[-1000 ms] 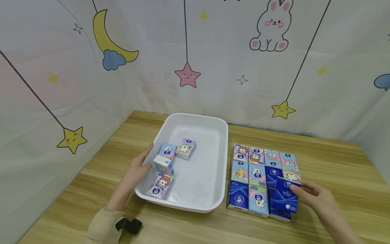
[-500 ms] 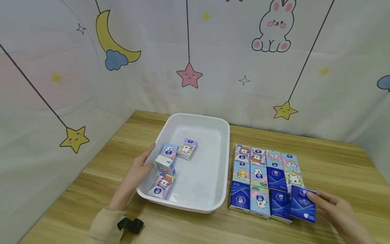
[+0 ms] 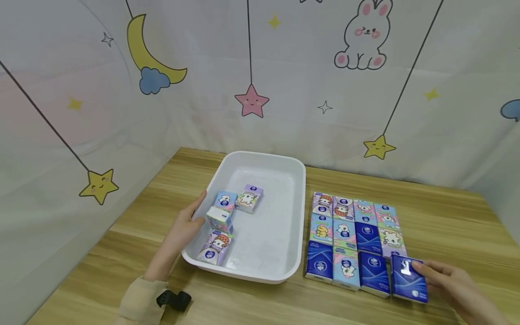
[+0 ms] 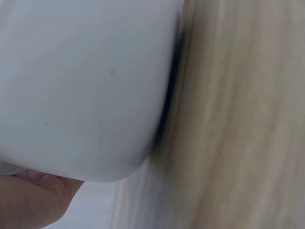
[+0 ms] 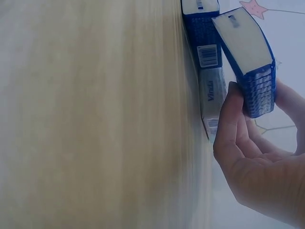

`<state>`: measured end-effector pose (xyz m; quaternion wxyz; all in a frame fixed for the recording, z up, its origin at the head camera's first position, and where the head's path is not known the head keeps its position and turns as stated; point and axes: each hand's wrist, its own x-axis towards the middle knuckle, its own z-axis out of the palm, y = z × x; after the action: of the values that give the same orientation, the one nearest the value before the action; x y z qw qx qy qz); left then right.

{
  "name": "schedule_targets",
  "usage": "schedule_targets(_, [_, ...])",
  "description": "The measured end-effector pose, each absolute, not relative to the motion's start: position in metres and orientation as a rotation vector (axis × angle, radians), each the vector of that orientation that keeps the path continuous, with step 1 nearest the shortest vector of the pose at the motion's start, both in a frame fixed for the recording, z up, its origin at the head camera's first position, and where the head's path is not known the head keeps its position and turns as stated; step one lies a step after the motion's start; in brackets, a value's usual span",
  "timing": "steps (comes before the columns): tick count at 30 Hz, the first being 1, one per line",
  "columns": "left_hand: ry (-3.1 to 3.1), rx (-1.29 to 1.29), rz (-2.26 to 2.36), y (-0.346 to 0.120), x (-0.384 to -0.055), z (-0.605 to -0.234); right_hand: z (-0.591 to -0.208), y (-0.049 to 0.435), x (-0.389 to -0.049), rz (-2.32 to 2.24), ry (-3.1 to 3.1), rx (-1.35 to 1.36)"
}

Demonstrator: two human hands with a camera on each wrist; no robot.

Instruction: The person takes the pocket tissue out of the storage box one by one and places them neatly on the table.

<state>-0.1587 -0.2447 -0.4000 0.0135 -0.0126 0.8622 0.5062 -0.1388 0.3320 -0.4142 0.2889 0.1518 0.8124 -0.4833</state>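
In the head view my right hand [image 3: 451, 280] pinches a dark blue tissue pack [image 3: 408, 282] between thumb and fingers, at the front right corner of a block of tissue packs. The right wrist view shows that pack [image 5: 248, 45] tilted, its white side exposed, close beside another blue pack [image 5: 202, 36]. My left hand [image 3: 187, 228] grips the left rim of a white plastic tub [image 3: 304, 216], the thumb over the inside. Its outer wall [image 4: 90, 95] fills much of the left wrist view. Several cartoon-printed tissue packs [image 3: 215, 247] lie along the tub's left side.
Right of the tub, cartoon and dark blue packs [image 3: 344, 232] lie in tight rows on the wooden table [image 3: 260, 302]. A white cloth [image 3: 292, 108] printed with stars and a rabbit hangs behind the table and at its sides. A black band [image 3: 174, 300] is on the left wrist.
My right hand has moved the blue pack right and down, from over the front-row packs to beside them at the corner. The left hand stays on the tub.
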Motion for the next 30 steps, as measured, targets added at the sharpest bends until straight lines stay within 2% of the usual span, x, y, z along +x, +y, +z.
schedule_targets(16, [2.685,-0.042,1.584,-0.2455,-0.1593,-0.4002,-0.4151,0.3243,-0.1417,-1.320,2.137,0.441])
schedule_targets(30, [2.682,-0.053,1.582,-0.2456,-0.1596,-0.4007,-0.4147,0.3244,-0.1369,-1.126,2.205,0.419])
